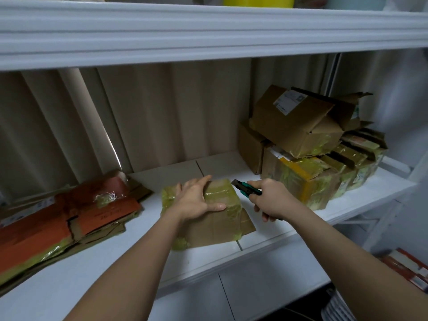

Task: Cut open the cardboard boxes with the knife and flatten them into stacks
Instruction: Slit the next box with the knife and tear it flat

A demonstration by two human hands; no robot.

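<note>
A small cardboard box [215, 225] wrapped in yellowish tape lies on the white shelf [143, 256] in the middle. My left hand [196, 200] presses flat on its top, fingers straight and spread. My right hand [271, 200] grips a green and black utility knife [246, 189], its tip just off the box's far right corner. To the left lies a stack of flattened cardboard [64, 218], partly orange-red. At the right stands a pile of unflattened boxes [308, 149], taped and torn.
A second white shelf [208, 28] overhangs close above, with a yellow container [258, 1] on it. Beige curtain folds hang behind the shelf. Below right lie red-edged items [407, 269] and a stack of white plates [335, 309].
</note>
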